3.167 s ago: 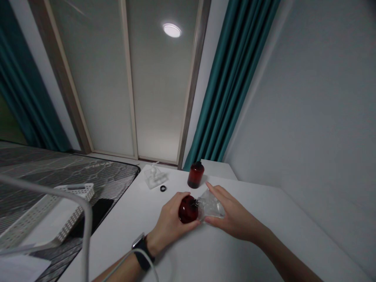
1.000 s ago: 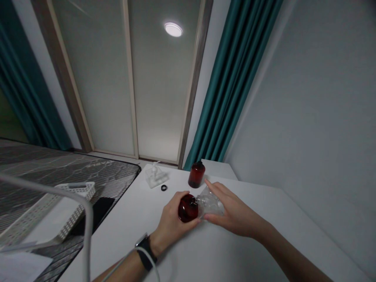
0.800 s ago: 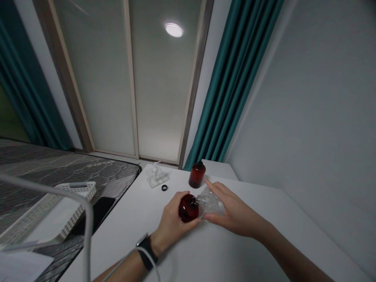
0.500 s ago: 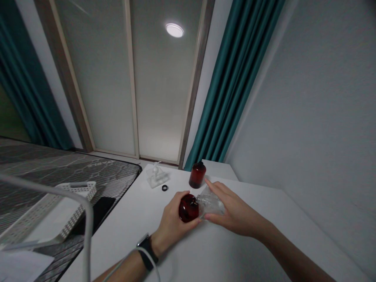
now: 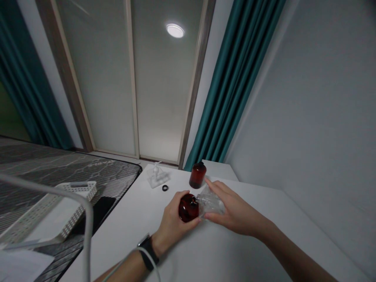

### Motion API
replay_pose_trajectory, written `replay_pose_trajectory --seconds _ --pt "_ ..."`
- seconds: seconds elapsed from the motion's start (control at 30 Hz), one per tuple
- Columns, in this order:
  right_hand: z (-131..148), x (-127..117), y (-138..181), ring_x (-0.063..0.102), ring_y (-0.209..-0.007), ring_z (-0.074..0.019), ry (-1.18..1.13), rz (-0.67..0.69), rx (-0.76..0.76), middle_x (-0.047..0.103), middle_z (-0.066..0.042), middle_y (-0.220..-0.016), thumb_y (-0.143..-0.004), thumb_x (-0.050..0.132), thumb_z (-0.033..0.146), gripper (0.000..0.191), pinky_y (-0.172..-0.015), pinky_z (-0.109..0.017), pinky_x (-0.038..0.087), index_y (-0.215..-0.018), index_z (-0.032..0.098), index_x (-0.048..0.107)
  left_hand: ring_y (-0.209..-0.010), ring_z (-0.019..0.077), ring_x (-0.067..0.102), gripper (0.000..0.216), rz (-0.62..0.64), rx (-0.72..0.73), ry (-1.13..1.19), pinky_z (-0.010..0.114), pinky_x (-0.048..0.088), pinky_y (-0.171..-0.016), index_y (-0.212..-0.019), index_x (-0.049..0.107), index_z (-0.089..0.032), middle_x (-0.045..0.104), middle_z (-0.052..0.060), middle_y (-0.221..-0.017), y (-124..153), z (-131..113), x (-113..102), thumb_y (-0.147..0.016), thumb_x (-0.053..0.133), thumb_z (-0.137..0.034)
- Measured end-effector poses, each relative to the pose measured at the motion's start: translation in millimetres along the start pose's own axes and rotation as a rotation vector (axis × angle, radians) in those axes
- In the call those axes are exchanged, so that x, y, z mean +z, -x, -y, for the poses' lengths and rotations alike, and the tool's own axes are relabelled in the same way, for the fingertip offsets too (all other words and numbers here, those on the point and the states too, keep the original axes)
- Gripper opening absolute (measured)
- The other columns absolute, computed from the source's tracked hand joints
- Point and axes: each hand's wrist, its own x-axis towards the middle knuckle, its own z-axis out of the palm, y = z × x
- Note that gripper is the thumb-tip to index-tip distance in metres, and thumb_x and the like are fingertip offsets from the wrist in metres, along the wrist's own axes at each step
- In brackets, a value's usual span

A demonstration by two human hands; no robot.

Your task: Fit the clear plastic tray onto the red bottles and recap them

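Note:
A dark red-brown bottle (image 5: 188, 207), tilted with its neck side toward the right, is in the grasp of my left hand (image 5: 172, 215), which wears a watch. Against the bottle's neck side is a clear plastic bag (image 5: 212, 201), held between the thumb and fingers of my right hand (image 5: 227, 205). What lies inside the bag is hard to make out. A second red-brown bottle (image 5: 197, 175) with a dark top stands upright just beyond my hands. Farther left on the table lie a clear bag with a pump head (image 5: 157, 174) and a small black ring (image 5: 165, 188).
The white table (image 5: 141, 219) runs toward the wall on the right. To the left, a white perforated basket (image 5: 63, 213) sits on a patterned grey surface beside a black flat object (image 5: 102, 207). A grey bent tube (image 5: 88, 235) crosses the left foreground, and a thin cable (image 5: 151, 258) passes near my left wrist.
Almost nothing differs. Both hands keep their hold on the bottle and the bag, and the bag's shape has shifted slightly under my right fingers.

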Motion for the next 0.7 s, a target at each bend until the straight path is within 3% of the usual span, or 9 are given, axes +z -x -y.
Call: replay_pose_trajectory --seconds 0.47,0.7 --pt "2.4 -2.0 -2.5 0.046 -0.134 -0.0332 0.007 0.006 0.015 0.049 -0.016 -0.142 -0.081 0.074 0.036 0.090 -0.113 -0.053 0.036 -0.156 0.022 0.026 -0.102 0.0245 0.065 0.065 -0.021 -0.012 0.027 0.038 0.055 -0.091 -0.126 0.048 -0.022 0.063 0.006 -0.114 0.5 -1.8 2.0 -0.068 0.079 -0.022" --pt "4.5 -4.0 -4.3 0.044 -0.136 -0.0337 0.023 0.036 0.018 0.048 -0.020 -0.143 -0.082 0.073 0.037 0.089 -0.114 -0.052 0.036 -0.155 0.014 0.027 -0.103 0.0249 0.065 0.063 -0.016 -0.027 0.042 0.039 0.054 -0.091 -0.126 0.048 -0.022 0.062 0.007 -0.115 0.8 -1.1 2.6 -0.070 0.077 -0.023"
